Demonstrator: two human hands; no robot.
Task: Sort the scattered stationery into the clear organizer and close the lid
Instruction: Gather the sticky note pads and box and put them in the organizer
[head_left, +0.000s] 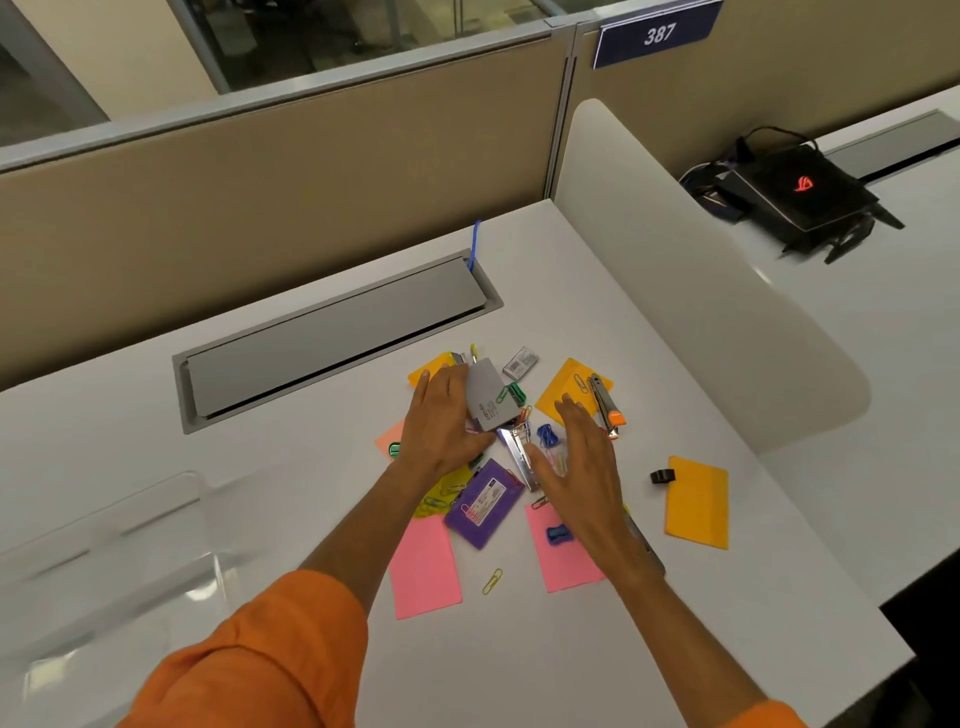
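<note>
Stationery lies scattered in the middle of the white desk (519, 654). My left hand (441, 421) holds a flat grey box (485, 397) by its left side, lifted a little over the pile. My right hand (582, 457) hovers open, fingers straight, above a silver stapler (519, 447) and loose coloured paper clips (545, 434). A purple case (485, 501) lies under my forearms. Pink notes (423, 569), yellow note pads (696, 501), a utility knife with an orange tip (605, 402) and a small staple box (519, 362) lie around. The clear organizer (104, 561) stands at the left.
A grey cable hatch (332, 332) is set into the desk behind the pile, with a blue cable (474, 244) rising from it. A white curved divider (701, 280) bounds the right side. Beyond the divider sits a black bag (800, 189). A black binder clip (662, 475) lies beside the yellow pad.
</note>
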